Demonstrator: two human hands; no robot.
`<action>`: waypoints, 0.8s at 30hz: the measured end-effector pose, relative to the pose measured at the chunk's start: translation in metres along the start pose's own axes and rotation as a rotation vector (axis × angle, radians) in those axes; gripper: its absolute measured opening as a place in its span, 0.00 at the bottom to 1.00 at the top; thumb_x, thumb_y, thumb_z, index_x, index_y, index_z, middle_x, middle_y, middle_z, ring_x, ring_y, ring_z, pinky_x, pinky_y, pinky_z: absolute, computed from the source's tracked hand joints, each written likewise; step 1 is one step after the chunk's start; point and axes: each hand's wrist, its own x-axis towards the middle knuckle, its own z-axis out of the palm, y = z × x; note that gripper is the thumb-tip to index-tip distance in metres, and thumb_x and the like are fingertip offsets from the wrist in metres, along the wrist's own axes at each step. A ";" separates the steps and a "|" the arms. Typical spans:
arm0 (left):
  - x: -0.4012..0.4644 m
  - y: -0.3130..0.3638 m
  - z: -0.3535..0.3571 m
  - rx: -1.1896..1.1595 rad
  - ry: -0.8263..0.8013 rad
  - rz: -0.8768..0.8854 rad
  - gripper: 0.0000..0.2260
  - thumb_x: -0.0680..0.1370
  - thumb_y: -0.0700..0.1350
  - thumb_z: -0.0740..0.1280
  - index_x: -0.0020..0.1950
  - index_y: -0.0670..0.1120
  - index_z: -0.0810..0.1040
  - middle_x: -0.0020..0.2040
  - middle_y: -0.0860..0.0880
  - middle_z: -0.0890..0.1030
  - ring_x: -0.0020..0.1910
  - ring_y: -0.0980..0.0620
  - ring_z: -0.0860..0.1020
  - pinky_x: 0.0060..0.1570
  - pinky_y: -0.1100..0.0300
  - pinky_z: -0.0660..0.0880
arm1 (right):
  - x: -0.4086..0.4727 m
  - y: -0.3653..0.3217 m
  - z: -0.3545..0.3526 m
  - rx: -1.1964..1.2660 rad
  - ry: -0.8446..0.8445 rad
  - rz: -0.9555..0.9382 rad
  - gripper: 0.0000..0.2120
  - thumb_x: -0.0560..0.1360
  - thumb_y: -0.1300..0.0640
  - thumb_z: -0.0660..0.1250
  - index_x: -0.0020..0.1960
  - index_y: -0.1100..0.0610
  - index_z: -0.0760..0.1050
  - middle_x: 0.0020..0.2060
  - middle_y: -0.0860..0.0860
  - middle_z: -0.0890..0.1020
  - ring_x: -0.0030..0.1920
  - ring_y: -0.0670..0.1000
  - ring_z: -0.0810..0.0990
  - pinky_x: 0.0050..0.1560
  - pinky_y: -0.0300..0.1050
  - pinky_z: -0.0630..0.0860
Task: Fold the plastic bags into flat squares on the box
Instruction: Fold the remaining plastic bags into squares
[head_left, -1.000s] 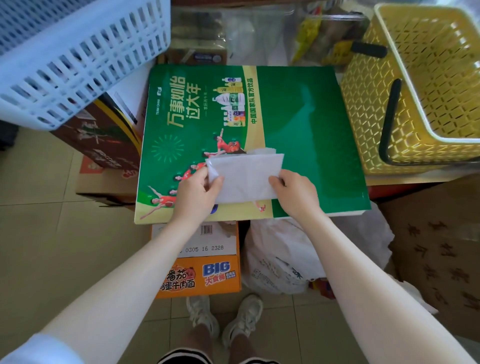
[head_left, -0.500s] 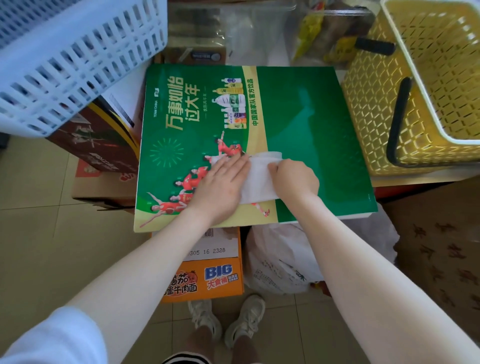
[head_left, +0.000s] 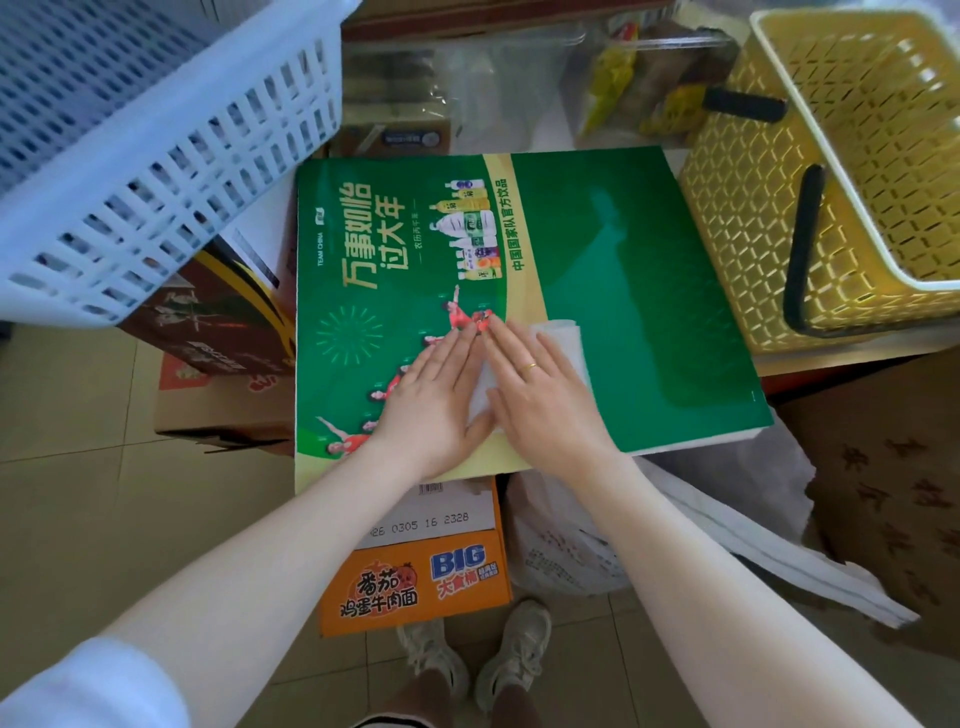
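Note:
A folded white plastic bag (head_left: 563, 336) lies on the green printed box (head_left: 639, 291), near its front edge. My left hand (head_left: 434, 395) lies flat with straight fingers, pressing on the bag's left part and the box. My right hand (head_left: 540, 387), with a ring on one finger, lies flat on top of the bag and covers most of it. Only the bag's far right corner and a strip between my hands show.
A white slotted basket (head_left: 156, 156) hangs over the left. A yellow basket (head_left: 769, 218) with a black handle stands right of the box. Below the box are an orange carton (head_left: 415, 577) and loose white bags (head_left: 571, 540). Brown cartons stand at left and right.
The bag went from a wider rectangle held at both ends to a smaller fold. Both hands moved together and now lie flat, pressing it down.

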 end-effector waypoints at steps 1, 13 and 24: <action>0.000 -0.003 0.000 0.001 -0.002 0.030 0.33 0.75 0.59 0.40 0.76 0.42 0.44 0.76 0.45 0.43 0.75 0.50 0.42 0.71 0.59 0.36 | -0.002 0.001 0.005 -0.019 -0.071 0.013 0.24 0.74 0.55 0.53 0.67 0.63 0.70 0.67 0.57 0.72 0.68 0.56 0.71 0.70 0.51 0.61; -0.006 -0.024 -0.008 0.048 -0.083 0.100 0.41 0.71 0.68 0.40 0.75 0.43 0.39 0.76 0.46 0.38 0.75 0.50 0.39 0.69 0.59 0.34 | -0.015 0.043 -0.009 -0.120 -0.420 0.301 0.37 0.71 0.41 0.27 0.77 0.54 0.41 0.77 0.48 0.45 0.76 0.49 0.44 0.73 0.48 0.40; -0.002 -0.021 -0.026 0.034 -0.178 0.099 0.46 0.72 0.69 0.57 0.76 0.43 0.40 0.76 0.46 0.38 0.75 0.50 0.41 0.71 0.58 0.39 | -0.029 0.024 -0.023 -0.052 -0.402 0.036 0.23 0.73 0.50 0.62 0.63 0.61 0.75 0.63 0.61 0.76 0.61 0.63 0.76 0.50 0.60 0.78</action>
